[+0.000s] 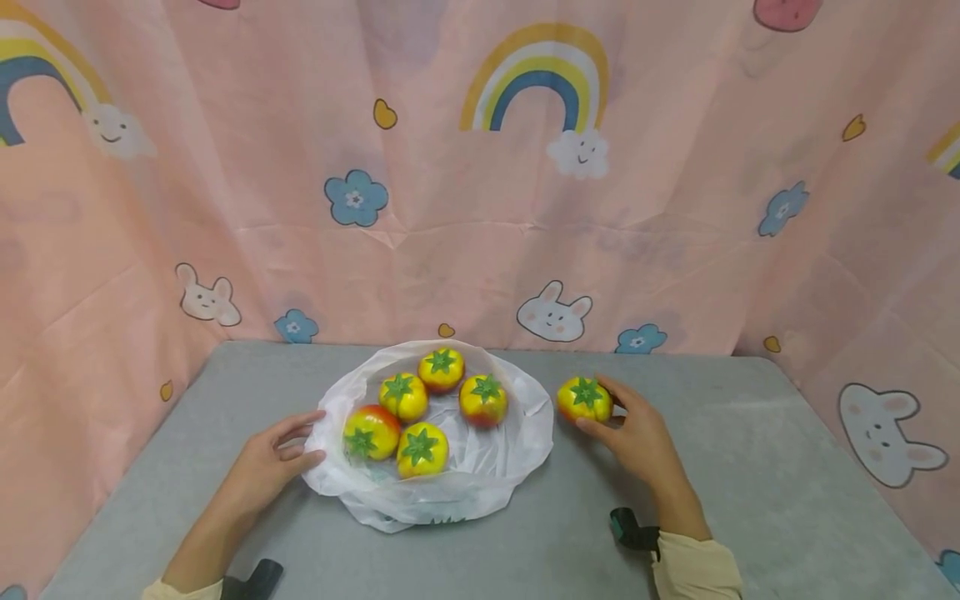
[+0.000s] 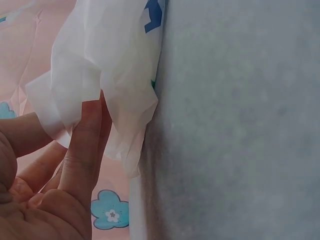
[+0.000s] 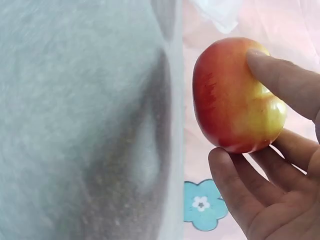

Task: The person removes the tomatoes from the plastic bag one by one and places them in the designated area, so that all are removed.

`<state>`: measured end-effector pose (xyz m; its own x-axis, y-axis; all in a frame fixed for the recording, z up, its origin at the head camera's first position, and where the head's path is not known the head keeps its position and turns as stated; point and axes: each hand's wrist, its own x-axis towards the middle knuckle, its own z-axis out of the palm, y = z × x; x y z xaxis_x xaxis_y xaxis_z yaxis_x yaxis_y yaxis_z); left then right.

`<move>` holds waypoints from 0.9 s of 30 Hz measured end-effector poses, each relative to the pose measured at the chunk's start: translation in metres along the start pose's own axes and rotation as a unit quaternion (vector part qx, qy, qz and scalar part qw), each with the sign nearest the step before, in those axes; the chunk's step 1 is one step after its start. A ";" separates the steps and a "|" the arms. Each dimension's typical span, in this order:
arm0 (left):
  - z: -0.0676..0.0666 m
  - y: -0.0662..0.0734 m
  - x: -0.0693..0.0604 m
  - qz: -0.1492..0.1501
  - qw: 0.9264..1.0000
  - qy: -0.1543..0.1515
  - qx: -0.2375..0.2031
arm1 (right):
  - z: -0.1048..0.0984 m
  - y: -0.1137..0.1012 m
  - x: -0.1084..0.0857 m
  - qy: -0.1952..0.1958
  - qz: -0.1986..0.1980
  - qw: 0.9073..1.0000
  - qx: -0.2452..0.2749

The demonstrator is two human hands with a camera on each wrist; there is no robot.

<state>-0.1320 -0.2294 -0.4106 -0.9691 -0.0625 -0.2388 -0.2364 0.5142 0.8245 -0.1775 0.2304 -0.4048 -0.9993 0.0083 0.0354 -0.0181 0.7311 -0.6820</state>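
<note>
Worktop (image 1: pixel 795 467): grey; far edge runs along the foot of a pink printed curtain (image 1: pixel 465 275), side edges splaying outward toward the near side.
Bag: white plastic bag (image 1: pixel 531 442), mouth spread wide and facing up, its far rim reaching the line of the far edge; whether it touches the curtain, I can't tell.
In the bag: five yellow-red fruits (image 1: pixel 442 372) with green star-shaped tops; the near-left one is tipped toward the near side.
Held fruit (image 1: pixel 568 410): same kind, just right of the bag's rim, off the worktop.
Right grip: right hand (image 1: pixel 641 433) spread to the fruit's width, thumb on one side, fingertips on the other, firm contact.
Left grip: left hand (image 1: pixel 262 467), thumb and fingers nearly together, pinching the bag's left rim.
Room, right: grey surface stretches from the right hand to the right edge, well apart.
Room, left: narrower strip between left hand and left edge.
Wrists: black device (image 1: pixel 636 532) on the right one, pale sleeve (image 1: pixel 693 571) behind it.
</note>
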 end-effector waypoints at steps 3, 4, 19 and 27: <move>0.000 0.000 0.001 -0.003 1.000 -0.002 -0.003 | 0.000 0.003 0.001 -0.005 0.013 1.000 0.007; 0.001 -0.001 0.001 -0.005 1.000 -0.003 -0.004 | 0.000 0.004 0.002 -0.007 0.016 1.000 0.010; -0.002 0.000 -0.001 0.000 1.000 -0.005 -0.005 | 0.004 0.012 0.003 -0.029 0.054 0.998 0.016; -0.002 0.000 0.001 -0.004 1.000 -0.004 -0.004 | 0.004 0.012 0.004 -0.029 0.055 0.998 0.018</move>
<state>-0.1328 -0.2313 -0.4096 -0.9667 -0.0591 -0.2489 -0.2438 0.5073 0.8266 -0.1818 0.2365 -0.4160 -0.9954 0.0475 -0.0827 0.0921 0.7032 -0.7050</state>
